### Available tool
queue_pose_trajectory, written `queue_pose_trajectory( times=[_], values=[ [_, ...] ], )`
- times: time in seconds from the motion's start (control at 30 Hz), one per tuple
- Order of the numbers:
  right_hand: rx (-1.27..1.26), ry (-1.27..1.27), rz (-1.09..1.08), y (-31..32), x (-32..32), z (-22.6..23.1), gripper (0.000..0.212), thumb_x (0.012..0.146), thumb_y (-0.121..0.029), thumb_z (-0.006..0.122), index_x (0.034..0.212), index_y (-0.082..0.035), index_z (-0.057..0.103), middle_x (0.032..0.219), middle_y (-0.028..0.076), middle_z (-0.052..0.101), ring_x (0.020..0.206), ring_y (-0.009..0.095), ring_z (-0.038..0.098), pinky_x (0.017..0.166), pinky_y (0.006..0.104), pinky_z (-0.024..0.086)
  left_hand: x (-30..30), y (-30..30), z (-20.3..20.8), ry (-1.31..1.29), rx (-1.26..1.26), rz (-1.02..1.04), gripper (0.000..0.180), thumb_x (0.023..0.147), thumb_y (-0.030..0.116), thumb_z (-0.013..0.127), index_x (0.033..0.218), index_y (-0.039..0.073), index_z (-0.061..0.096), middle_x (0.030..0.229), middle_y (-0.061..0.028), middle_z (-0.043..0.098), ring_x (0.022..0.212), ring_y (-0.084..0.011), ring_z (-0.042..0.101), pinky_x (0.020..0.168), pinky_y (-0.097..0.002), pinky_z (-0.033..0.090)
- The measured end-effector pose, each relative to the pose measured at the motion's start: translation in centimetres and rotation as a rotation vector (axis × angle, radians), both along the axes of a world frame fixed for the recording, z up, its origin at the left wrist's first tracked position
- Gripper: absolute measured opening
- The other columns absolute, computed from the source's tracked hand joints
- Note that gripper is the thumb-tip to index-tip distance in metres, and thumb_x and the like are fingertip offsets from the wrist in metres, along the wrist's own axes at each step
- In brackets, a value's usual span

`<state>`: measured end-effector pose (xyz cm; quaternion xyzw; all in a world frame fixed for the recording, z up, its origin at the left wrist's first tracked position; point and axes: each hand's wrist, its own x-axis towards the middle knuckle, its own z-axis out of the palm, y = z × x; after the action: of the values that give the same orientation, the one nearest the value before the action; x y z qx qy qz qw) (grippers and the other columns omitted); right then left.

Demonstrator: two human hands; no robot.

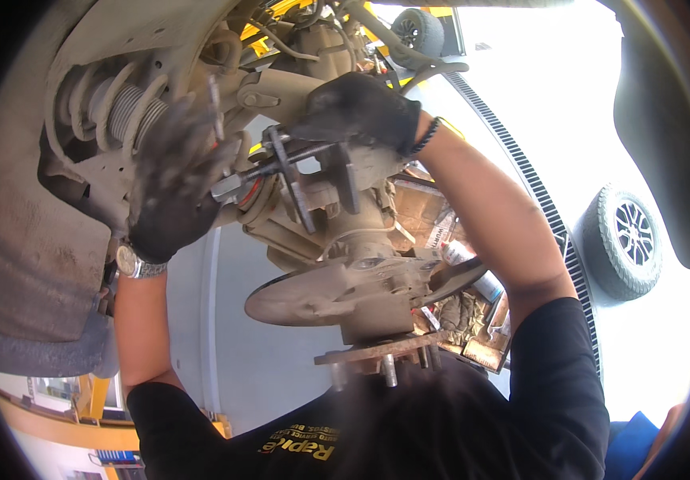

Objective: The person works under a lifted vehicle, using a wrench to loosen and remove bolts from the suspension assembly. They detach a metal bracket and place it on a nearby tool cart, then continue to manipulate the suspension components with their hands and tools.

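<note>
A dark steel puller [287, 180] with a long threaded bolt and flat jaws sits against the steering knuckle [361, 220]. My right hand [358, 116], in a black glove, is closed over the puller's upper end. Beside the hex head [225, 190] of the bolt is my left hand [173, 180], also gloved and smeared by motion; whether it grips anything is unclear. A thin metal piece [215, 108] stands blurred at its fingertips. Below the puller, the wheel hub [377, 350] with its bare studs faces my chest.
A coil spring [121, 112] around a ribbed boot is at upper left, beside the wheel arch [25, 224]. Under the knuckle lies a cluttered tray [485, 352] with rags and a spray can [473, 268]. A wheel [623, 240] lies at right, past a floor grate [513, 152].
</note>
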<state>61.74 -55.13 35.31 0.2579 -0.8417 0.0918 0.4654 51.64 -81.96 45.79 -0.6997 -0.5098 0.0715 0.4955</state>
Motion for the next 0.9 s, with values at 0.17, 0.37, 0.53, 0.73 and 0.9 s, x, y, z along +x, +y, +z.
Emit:
queue_pose_trajectory(
  times=[0.17,0.37,0.53,0.73,0.9],
  values=[
    [0.066,0.035,0.079,1.0,0.3,-0.2,0.041,0.075,-0.024,0.061,0.113,-0.007,0.062,0.105,0.013,0.060,0.089,0.029,0.060,0.075,0.0401,0.049,-1.5,1.2,0.7,0.058,-0.089,-0.109,0.060,0.078,0.053,0.064,0.121,0.012,0.059,0.129,-0.0082,0.053,0.125,-0.0268,0.046,0.102,-0.0424,0.040],
    [-0.150,0.070,0.119,0.2,1.0,-1.0,0.039,0.075,-0.009,0.063,0.114,-0.010,0.064,0.093,0.010,0.064,0.077,0.024,0.063,0.067,0.0308,0.051,0.9,1.3,-1.8,-0.841,-0.079,0.251,0.047,0.084,0.034,0.066,0.120,0.005,0.056,0.110,-0.0129,0.064,0.108,-0.0248,0.058,0.089,-0.0380,0.048],
    [0.047,0.002,-0.032,0.0,0.2,-0.5,0.044,0.072,-0.009,0.065,0.116,-0.010,0.061,0.100,0.011,0.065,0.080,0.023,0.064,0.074,0.0285,0.052,0.7,-0.6,-4.8,-0.776,-0.096,-0.185,0.040,0.097,0.025,0.049,0.130,0.002,0.047,0.121,-0.0147,0.057,0.106,-0.0203,0.058,0.085,-0.0334,0.050],
    [-0.700,-0.426,0.363,-0.5,1.2,-0.3,0.028,0.085,-0.019,0.066,0.108,-0.004,0.062,0.090,0.007,0.066,0.079,0.015,0.063,0.072,0.0256,0.049,-0.2,-1.3,-3.0,-0.485,-0.111,-0.164,0.062,0.082,0.020,0.065,0.138,0.005,0.040,0.144,-0.0129,0.035,0.126,-0.0251,0.043,0.100,-0.0375,0.045],
    [-0.306,-0.240,0.141,-0.1,0.6,0.1,0.023,0.092,-0.019,0.056,0.104,-0.002,0.064,0.093,0.010,0.067,0.077,0.022,0.064,0.067,0.0320,0.051,-1.1,-1.4,-3.6,0.152,0.054,-0.146,0.054,0.079,0.029,0.068,0.128,0.012,0.052,0.138,-0.0087,0.045,0.128,-0.0231,0.044,0.102,-0.0378,0.044]
  ],
)
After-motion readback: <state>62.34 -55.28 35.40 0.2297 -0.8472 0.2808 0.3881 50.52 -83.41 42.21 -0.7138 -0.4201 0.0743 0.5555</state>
